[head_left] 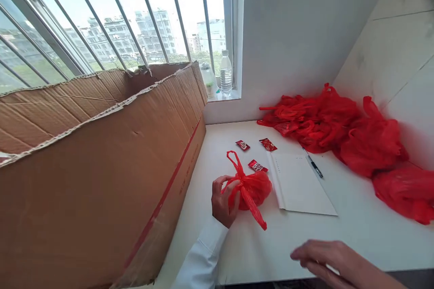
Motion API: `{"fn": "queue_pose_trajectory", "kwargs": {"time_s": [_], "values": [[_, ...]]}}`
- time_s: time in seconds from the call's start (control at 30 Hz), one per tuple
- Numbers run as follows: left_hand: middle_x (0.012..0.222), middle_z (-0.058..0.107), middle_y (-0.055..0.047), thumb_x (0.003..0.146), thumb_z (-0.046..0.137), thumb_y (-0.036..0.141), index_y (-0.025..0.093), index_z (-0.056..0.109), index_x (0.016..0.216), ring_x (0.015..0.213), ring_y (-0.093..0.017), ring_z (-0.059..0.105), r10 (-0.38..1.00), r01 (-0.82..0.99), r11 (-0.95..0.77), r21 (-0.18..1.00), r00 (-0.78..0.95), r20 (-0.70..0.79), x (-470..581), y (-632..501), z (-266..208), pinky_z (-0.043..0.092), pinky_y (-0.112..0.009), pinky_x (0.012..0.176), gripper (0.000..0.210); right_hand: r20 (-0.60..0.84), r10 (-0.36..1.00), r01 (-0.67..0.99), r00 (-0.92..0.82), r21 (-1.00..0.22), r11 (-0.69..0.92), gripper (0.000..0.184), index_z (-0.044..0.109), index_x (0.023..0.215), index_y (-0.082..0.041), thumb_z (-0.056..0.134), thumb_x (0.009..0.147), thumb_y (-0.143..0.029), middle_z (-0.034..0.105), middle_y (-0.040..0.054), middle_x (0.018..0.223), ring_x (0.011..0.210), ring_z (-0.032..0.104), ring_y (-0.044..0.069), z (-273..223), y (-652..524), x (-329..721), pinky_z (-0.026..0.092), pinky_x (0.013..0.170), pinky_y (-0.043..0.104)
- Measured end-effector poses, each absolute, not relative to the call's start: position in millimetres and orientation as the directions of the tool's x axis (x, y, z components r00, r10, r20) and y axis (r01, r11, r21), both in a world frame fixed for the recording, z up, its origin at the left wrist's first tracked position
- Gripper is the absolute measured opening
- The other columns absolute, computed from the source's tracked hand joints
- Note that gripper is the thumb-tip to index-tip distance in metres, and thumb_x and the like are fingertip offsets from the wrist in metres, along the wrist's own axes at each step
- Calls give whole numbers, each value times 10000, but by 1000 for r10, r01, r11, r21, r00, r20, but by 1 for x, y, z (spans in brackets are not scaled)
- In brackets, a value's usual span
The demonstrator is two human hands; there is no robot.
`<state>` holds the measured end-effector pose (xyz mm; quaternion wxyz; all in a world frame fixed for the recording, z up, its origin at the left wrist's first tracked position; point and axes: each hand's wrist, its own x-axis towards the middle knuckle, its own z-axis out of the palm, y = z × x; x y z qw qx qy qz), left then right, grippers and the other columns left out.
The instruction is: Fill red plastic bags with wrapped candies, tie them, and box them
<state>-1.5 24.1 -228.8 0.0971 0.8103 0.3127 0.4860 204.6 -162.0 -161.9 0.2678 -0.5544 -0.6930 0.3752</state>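
A small tied red plastic bag (pixel 257 186) sits on the white table, its knot on top and its loose ends sticking out, one as a loop. My left hand (pixel 224 203) curls its fingers around the bag's left side, just by the knot. Nothing is in my right hand (pixel 327 257), which hovers over the table's front edge with fingers stretched out and slightly bent. Close behind the bag lies a small red packet (pixel 258 165). What the bag contains cannot be made out.
A large cardboard box (pixel 135 167) fills the left side. Two more red packets (pixel 242 145) (pixel 268 144) lie farther back. An open notebook (pixel 301 185) and a pen (pixel 315 165) are right of the bag. Red plastic bags (pixel 315 117) are heaped along the wall; a bottle (pixel 225 74) stands on the windowsill.
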Motion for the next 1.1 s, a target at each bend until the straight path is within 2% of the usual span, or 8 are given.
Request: {"fn": "queue_pose_trajectory", "kwargs": {"time_s": [0.2, 0.33, 0.53, 0.67, 0.77, 0.87, 0.97, 1.1], "values": [[1163, 594, -91, 868, 442, 128, 174, 552, 1171, 1141, -255, 450, 585, 478, -799, 365, 479, 654, 8, 23, -213, 413, -437, 964, 326, 255, 941, 777, -223, -536, 330, 253, 602, 1021, -247, 368, 936, -199, 603, 56, 1077, 1056, 506, 201, -148, -38, 190, 436, 887, 354], [1106, 622, -81, 844, 475, 140, 170, 547, 1145, 1157, -283, 438, 676, 542, -734, 409, 524, 519, 6, 24, -210, 399, -467, 958, 311, 150, 941, 877, -302, -343, 336, 156, 597, 939, -201, 463, 873, -156, 618, 64, 946, 918, 523, 195, -166, 6, 177, 418, 802, 336], [930, 644, -70, 837, 544, 203, 199, 598, 996, 1000, -275, 515, 671, 576, -742, 343, 634, 385, 3, 27, -211, 358, -548, 944, 168, 39, 951, 888, -307, -349, 301, 162, 537, 825, -198, 428, 806, -80, 598, 32, 791, 737, 504, 159, -181, 5, 179, 325, 617, 260], [806, 654, -36, 848, 556, 186, 225, 624, 887, 914, -243, 536, 716, 638, -698, 325, 602, 355, 0, 31, -200, 267, -619, 975, 88, 84, 943, 858, -323, -394, 330, 298, 469, 759, -198, 376, 611, 43, 571, 13, 752, 709, 468, 150, -174, 7, 181, 300, 616, 250], [736, 651, -9, 840, 579, 190, 231, 641, 770, 896, -231, 532, 771, 617, -636, 464, 523, 362, -8, 30, -187, 235, -607, 981, 102, 110, 927, 745, -360, -565, 356, 205, 388, 692, -198, 385, 639, -1, 510, -13, 675, 648, 429, 136, -168, 9, 187, 300, 595, 242], [706, 631, -11, 822, 614, 253, 222, 661, 718, 853, -211, 529, 853, 491, -511, 705, 390, 346, -21, 25, -186, 356, -459, 903, 118, 110, 916, 635, -386, -689, 350, 142, 352, 666, -200, 421, 743, -103, 464, -26, 640, 617, 402, 128, -163, 11, 202, 301, 576, 242], [717, 589, -4, 794, 630, 311, 200, 622, 690, 775, -173, 539, 950, 262, -297, 918, 179, 256, -40, 20, -197, 428, -330, 765, 152, 134, 937, 630, -323, -708, 319, 150, 370, 668, -200, 441, 799, -177, 463, -26, 654, 630, 408, 127, -160, 16, 225, 304, 580, 246], [769, 561, 3, 842, 537, 355, 200, 521, 788, 672, -136, 559, 981, 163, -171, 972, 117, 153, -61, 16, -200, 475, -275, 628, 165, 22, 926, 664, -377, -691, 287, 109, 462, 717, -203, 461, 824, -221, 511, -17, 692, 664, 461, 136, -160, 17, 251, 341, 596, 252]]}}
